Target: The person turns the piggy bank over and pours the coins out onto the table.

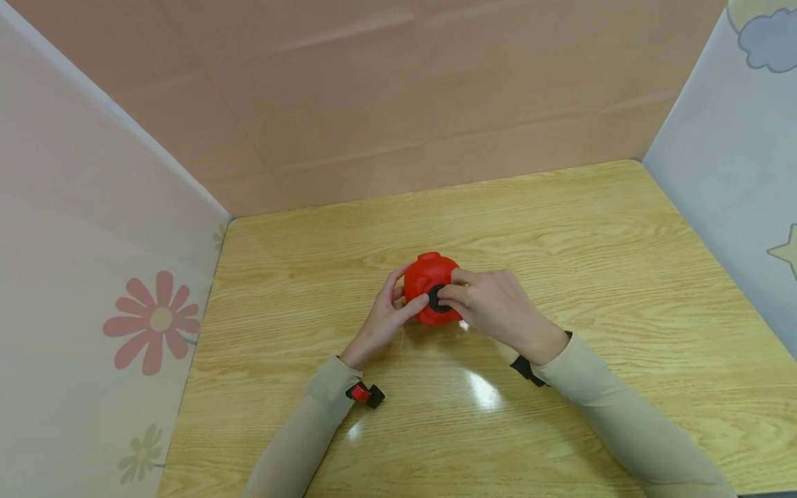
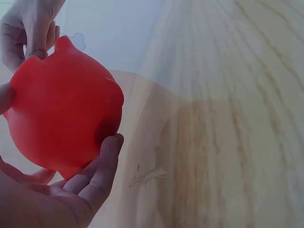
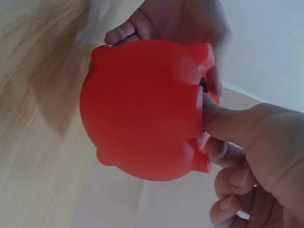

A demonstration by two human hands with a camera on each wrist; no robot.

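Observation:
A round red piggy bank (image 1: 425,271) with stubby feet is tilted so that the black plug (image 1: 434,299) in its underside faces up toward the head view. My left hand (image 1: 381,317) grips the bank from the left, thumb across the underside beside the plug and fingers curled around the far side. From the right, my right hand (image 1: 498,304) pinches at the plug with thumb and fingertips. In the right wrist view the right thumb (image 3: 223,123) reaches between the feet, and most of the plug is hidden. The left wrist view shows the smooth red body (image 2: 66,109) resting in the left fingers.
The hands work above a light wood-grain table (image 1: 299,263). A plain pinkish-brown panel (image 1: 373,104) stands behind it. Pale panels with printed flowers (image 1: 160,319) on the left and a cloud (image 1: 772,41) on the right flank the table.

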